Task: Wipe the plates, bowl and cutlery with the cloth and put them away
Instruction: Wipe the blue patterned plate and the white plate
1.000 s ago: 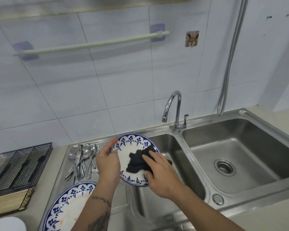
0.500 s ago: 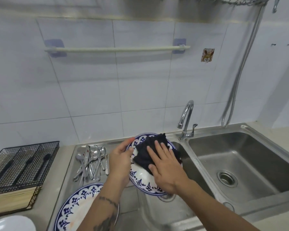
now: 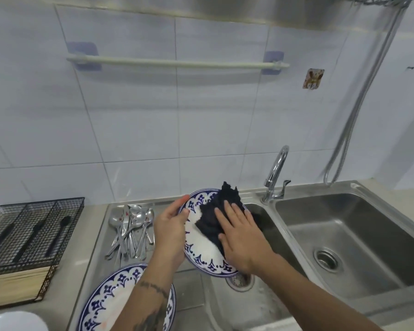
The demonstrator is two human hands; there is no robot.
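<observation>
**A:** What was the room and surface like?

**B:** A white-tiled wall (image 3: 134, 130) rose behind a stainless-steel double sink (image 3: 359, 230). A pale towel rail (image 3: 177, 64) was fixed on the tiles, and a chrome tap (image 3: 276, 174) stood between the two basins. A flat steel drainboard (image 3: 189, 292) lay to the left.

**A:** What lay near the edges?

**B:** A black wire cutlery basket (image 3: 31, 230) sat on the beige counter (image 3: 58, 309) at far left. A second blue-and-white patterned plate (image 3: 110, 297) rested on the drainboard, with a loose pile of steel spoons (image 3: 132, 232) behind it. The right basin offered open room.

**A:** And the hands?

**B:** The left hand (image 3: 169, 232) gripped the left rim of a round blue-and-white patterned plate (image 3: 201, 247), tilted above the left basin. The right hand (image 3: 243, 240), fingers straight and spread, pressed a dark crumpled cloth (image 3: 221, 211) against the plate's face.
</observation>
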